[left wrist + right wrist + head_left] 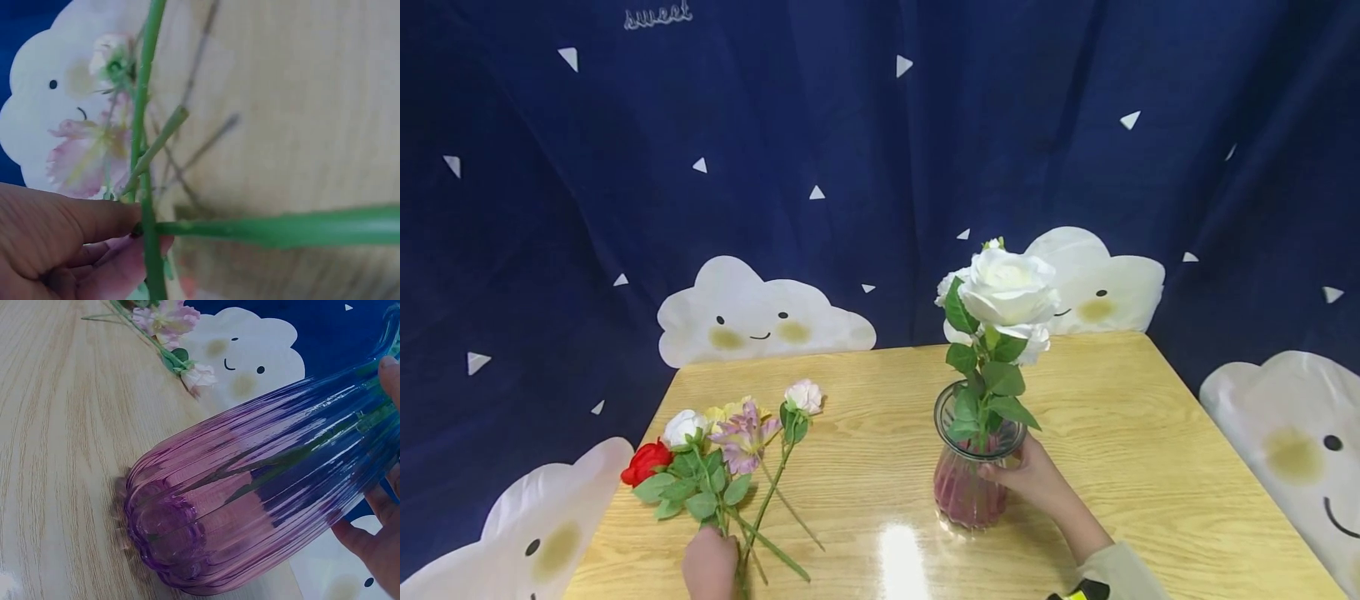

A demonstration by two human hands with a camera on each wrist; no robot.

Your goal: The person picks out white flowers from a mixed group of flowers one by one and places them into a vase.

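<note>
A ribbed glass vase (972, 492), tinted pink at its base, stands on the table with white roses (1009, 287) and green leaves rising from its mouth. My right hand (1026, 475) grips the vase near its neck; the right wrist view shows the fingers (359, 540) around the glass and stems inside it. At the left, my left hand (711, 562) pinches a green flower stem (281, 226) between thumb and fingers. Just beyond it lie a red flower (646, 463), a white flower (684, 427), a purple flower (743, 439) and a pale pink flower (805, 396). Which bloom the pinched stem carries, I cannot tell.
Yellow petals (718, 414) show behind the purple flower. Loose stems (782, 554) cross one another beside my left hand. The wooden table (865, 433) ends at a dark blue curtain (820, 108) with white clouds and triangles.
</note>
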